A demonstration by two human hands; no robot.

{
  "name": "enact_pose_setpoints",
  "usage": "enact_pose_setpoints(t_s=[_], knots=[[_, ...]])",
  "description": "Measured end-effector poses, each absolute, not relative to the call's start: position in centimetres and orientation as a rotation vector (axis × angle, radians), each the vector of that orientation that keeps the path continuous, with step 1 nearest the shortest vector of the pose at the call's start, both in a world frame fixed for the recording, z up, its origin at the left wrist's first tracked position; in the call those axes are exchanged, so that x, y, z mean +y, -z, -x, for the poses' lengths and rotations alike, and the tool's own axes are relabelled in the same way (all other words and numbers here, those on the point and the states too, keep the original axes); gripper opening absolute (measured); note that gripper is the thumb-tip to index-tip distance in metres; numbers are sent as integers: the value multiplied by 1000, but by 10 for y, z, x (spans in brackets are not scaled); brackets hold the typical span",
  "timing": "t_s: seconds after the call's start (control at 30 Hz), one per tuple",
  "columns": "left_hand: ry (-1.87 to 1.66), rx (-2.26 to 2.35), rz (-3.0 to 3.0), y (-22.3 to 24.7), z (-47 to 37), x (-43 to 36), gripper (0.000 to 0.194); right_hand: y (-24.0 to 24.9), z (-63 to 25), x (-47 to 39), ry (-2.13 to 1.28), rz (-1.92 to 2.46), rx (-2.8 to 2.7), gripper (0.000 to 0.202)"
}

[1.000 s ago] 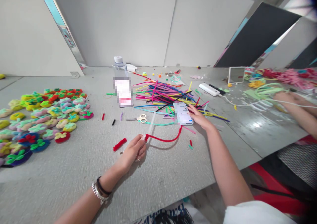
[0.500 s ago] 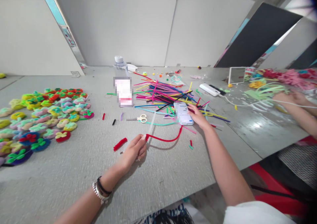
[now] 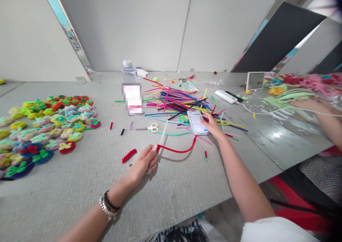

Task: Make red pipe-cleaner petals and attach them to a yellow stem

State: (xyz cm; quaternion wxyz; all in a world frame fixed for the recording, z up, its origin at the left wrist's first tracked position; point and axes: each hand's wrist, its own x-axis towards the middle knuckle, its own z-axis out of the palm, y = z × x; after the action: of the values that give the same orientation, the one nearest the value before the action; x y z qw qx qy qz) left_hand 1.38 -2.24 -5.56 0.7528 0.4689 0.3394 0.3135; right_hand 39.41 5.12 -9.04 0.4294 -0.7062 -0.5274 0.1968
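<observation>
Pinched at one end in my left hand (image 3: 146, 160) is a red pipe cleaner (image 3: 176, 151). It curves away to the right, and its far end reaches the lower edge of a phone (image 3: 198, 123). My right hand (image 3: 210, 125) is at the phone's right side, fingers stretched over the lit screen and not wrapped round it. A pale strip (image 3: 164, 132) runs up from beside my left fingertips. Left of that hand lies a short, thick red fuzzy piece (image 3: 129, 156). Scissors (image 3: 147, 128) with cream handles lie beyond it.
A heap of coloured pipe cleaners (image 3: 179, 101) lies behind the phone. A bottle (image 3: 128, 72), partly blurred out, stands at its left. Many fuzzy flower pieces (image 3: 57, 121) cover the left side. A white power bank (image 3: 226, 96) with a cable lies right, near another person's hands (image 3: 311, 108).
My hands, the red pipe cleaner and the phone stay almost in place, with a slight shift of my right fingers on the screen. The other person's hands moved slightly.
</observation>
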Motion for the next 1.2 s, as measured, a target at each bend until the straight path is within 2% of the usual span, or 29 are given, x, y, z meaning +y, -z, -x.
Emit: enact_pose_setpoints(t_s=[0.33, 0.57, 1.2], knots=[[-690, 727, -1004, 56, -14, -23, 31, 90, -396, 51, -495, 1750, -1337, 54], [-682, 734, -977, 55, -15, -23, 31, 90, -392, 55, -416, 1765, -1296, 44], [-677, 741, -1002, 52, -15, -23, 31, 85, -381, 56, -319, 1782, -1227, 38]])
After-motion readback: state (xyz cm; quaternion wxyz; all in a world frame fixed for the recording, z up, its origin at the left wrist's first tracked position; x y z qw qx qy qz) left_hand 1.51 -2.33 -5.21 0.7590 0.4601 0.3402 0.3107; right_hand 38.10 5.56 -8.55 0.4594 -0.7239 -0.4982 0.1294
